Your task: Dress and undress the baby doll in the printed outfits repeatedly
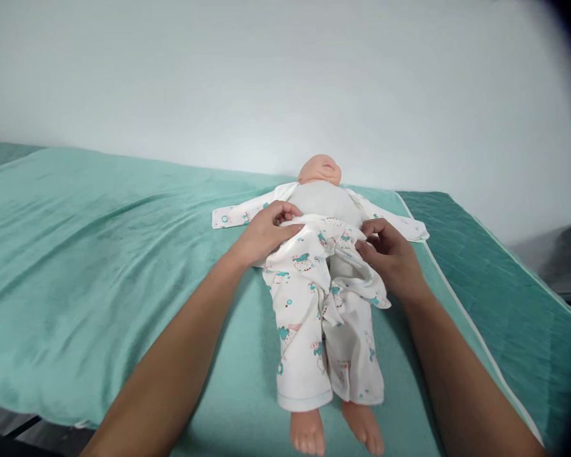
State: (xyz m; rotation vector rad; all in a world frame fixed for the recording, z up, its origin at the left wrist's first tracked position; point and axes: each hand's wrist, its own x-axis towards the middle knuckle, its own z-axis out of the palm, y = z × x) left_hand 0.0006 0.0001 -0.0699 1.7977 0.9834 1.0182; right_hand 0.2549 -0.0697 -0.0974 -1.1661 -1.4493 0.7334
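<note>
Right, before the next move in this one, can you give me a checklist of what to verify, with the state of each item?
1. Doll on its back on the bed cover: ok.
2. Both feet out past the leg hems of the clothes: ok.
3. Left hand and right hand at opposite sides of the waist: ok, both touch the cloth.
4. Firm pinch by both hands: cannot tell, fingertips are partly hidden.
5. Cloth smooth over the legs: not ok, it is bunched below the right hand.
6. Doll's arms inside the sleeves: cannot tell, no doll hands show at the cuffs.
</note>
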